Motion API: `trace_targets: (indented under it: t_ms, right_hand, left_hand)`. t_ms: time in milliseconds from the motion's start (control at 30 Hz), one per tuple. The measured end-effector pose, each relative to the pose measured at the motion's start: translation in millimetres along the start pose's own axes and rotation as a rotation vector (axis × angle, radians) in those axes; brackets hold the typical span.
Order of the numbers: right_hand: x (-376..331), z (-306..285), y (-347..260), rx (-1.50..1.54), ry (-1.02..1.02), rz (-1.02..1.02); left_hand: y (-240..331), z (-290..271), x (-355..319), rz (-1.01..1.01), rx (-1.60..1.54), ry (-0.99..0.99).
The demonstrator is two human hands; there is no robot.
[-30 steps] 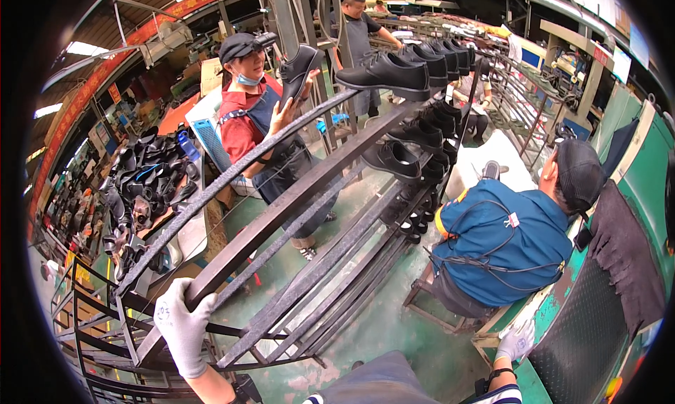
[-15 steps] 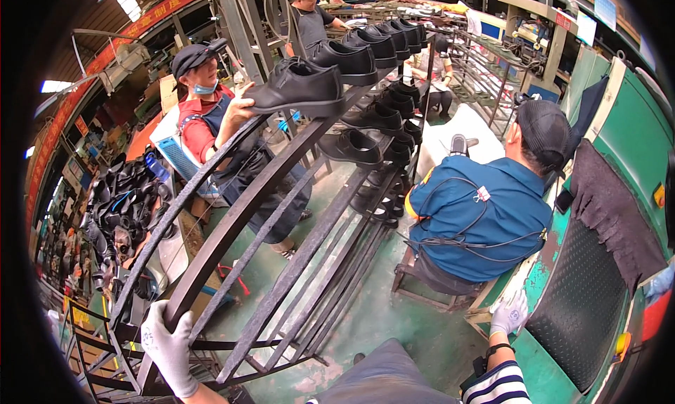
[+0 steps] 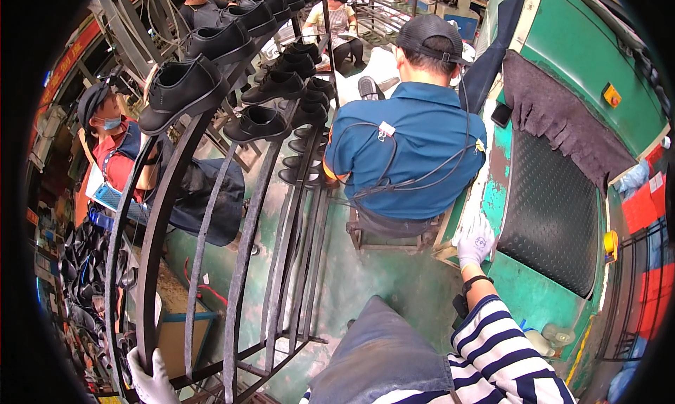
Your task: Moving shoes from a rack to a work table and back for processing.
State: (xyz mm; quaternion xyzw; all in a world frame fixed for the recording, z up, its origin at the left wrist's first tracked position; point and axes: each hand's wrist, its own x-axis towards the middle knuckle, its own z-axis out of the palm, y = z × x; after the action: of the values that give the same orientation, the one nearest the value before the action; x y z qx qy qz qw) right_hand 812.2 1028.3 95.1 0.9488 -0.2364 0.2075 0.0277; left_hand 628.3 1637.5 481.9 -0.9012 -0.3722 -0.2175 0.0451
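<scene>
My left hand [image 3: 150, 381], in a white glove, grips the near end of a dark metal shoe rack [image 3: 152, 263], with the thumb on one side of a bar and the fingers on the other. Black lace-up shoes [image 3: 184, 93] stand in a row along the rack's top, and more black shoes [image 3: 259, 124] sit on lower bars. My right hand [image 3: 475, 239], also gloved, lies with its fingers stretched out on the edge of a green machine [image 3: 524, 281]. A ridged black conveyor belt [image 3: 550, 210] runs just beyond that hand.
A co-worker in a blue shirt [image 3: 411, 147] sits ahead, back turned, by the belt. Another in red [image 3: 119, 165] sits left behind the rack, near a heap of black shoe parts [image 3: 91, 277]. A torn dark cloth [image 3: 555, 116] hangs over the belt's far end.
My view has swung to the right, so the rack and co-workers stand further left in the picture. My left hand still grips the rack; my right hand stays on the machine edge.
</scene>
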Motion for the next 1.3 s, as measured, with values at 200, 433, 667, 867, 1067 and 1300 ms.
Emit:
trace_targets:
  t_ms: [200, 433, 667, 867, 1067, 1300]
  right_hand:
    - [-1.0, -0.2, 0.9, -0.019, 0.033, 0.0]
    - [1.5, -7.9, -5.8, 0.072, -0.027, 0.048]
    - [2.4, -8.9, -4.2, 0.02, -0.03, 0.036]
    - [0.2, -18.2, -6.7, 0.082, -0.04, 0.014]
    - [3.4, -21.7, -15.8, 0.052, -0.108, 0.158]
    - [4.4, -17.7, -7.0, 0.165, -0.065, 0.132]
  left_hand:
    - [-18.5, 15.8, 4.1, 0.097, -0.199, -0.01]
    - [-26.6, 21.3, 5.9, 0.092, -0.148, -0.035]
    - [-7.7, 4.1, 4.1, 0.014, 0.026, 0.0]
    - [-6.4, 6.3, 8.9, 0.106, -0.182, 0.043]
    - [-14.3, 1.3, 6.9, 0.086, 0.007, 0.049]
    - [-17.0, 15.8, 14.5, 0.146, -0.195, 0.068]
